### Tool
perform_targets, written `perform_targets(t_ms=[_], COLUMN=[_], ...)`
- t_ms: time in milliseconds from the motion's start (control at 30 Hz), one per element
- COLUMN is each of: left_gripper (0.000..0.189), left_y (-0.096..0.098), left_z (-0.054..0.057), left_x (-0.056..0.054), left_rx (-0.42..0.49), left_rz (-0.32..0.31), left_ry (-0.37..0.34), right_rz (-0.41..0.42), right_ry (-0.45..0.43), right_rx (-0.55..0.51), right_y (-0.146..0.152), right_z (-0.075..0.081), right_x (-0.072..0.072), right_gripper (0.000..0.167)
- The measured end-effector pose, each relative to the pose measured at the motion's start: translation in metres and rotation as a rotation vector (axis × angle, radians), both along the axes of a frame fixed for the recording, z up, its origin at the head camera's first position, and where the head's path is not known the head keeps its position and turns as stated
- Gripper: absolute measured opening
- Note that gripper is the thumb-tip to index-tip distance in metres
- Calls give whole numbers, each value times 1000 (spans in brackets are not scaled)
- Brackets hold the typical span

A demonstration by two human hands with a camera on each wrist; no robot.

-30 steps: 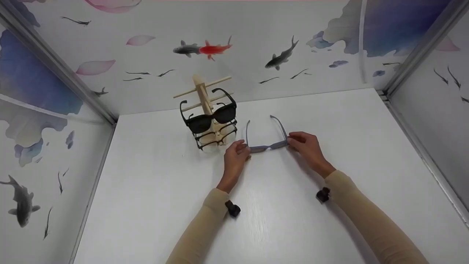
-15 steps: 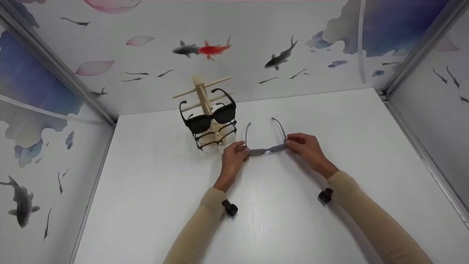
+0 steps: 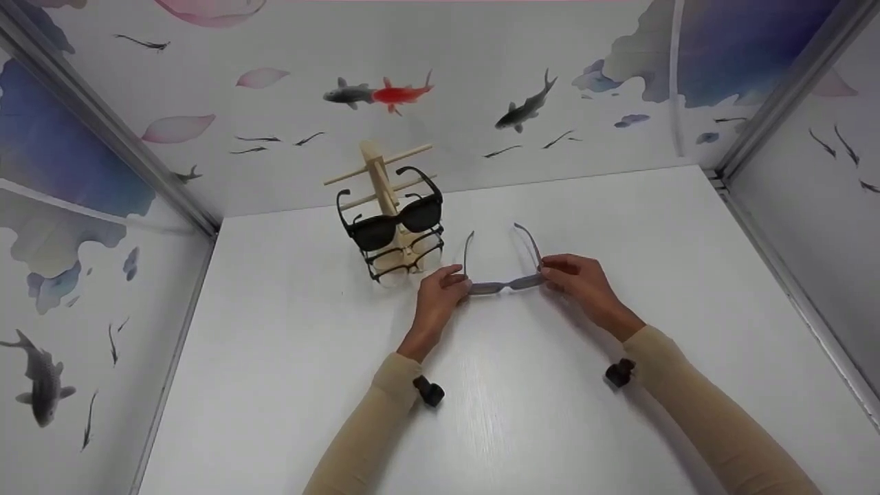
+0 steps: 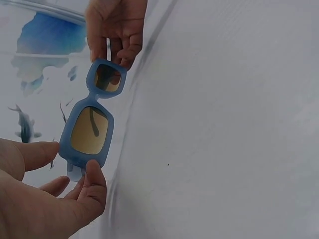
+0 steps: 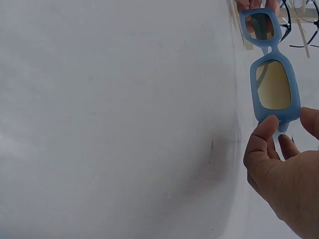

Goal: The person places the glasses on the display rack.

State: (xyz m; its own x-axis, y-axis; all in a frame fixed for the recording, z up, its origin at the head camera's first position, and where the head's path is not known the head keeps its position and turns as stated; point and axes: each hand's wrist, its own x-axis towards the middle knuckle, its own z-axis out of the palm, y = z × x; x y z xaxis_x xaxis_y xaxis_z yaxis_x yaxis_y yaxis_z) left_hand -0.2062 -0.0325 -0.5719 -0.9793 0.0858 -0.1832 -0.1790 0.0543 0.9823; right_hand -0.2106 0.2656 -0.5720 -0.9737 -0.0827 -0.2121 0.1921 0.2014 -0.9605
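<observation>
Blue-framed sunglasses (image 3: 487, 288) with yellowish lenses are held between both hands, temples unfolded and pointing toward the back wall. My left hand (image 3: 438, 297) pinches the left end of the frame near the hinge; thumb and fingers show on that corner in the left wrist view, below the blue sunglasses (image 4: 66, 130). At the opposite end, my right hand (image 3: 583, 285) grips the other corner by the hinge. The right wrist view shows its fingertips at the lower edge of the blue sunglasses (image 5: 254, 92).
Left of the hands stands a wooden glasses rack (image 3: 376, 172) with crossbars. Black sunglasses (image 3: 397, 223) hang on it, above clear-lens glasses (image 3: 407, 256) with dark frames. A white table (image 3: 289, 385) lies beneath, bounded by printed side panels and a back wall (image 3: 454, 41).
Both hands, still gripping the blue sunglasses, have drawn slightly nearer to the person. The right hand has also shifted a little to the right. Rack and hanging glasses stay put.
</observation>
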Motion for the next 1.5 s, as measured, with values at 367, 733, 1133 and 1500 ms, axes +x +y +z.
perform_targets(t_ms=[367, 733, 1133, 1500], left_gripper=[46, 44, 46, 45], left_y=[-2, -5, -9, -14], left_z=[4, 10, 21, 35], left_x=[5, 11, 18, 26], left_rx=[-25, -44, -37, -27], left_rz=[-29, -65, -92, -110], left_ry=[22, 25, 52, 74], right_rz=[18, 42, 49, 56], right_ry=[11, 22, 34, 46], right_rx=[-9, -22, -11, -27], right_y=[-1, 2, 2, 2], right_z=[7, 11, 19, 30], right_x=[11, 16, 24, 30], right_gripper=[51, 56, 55, 56])
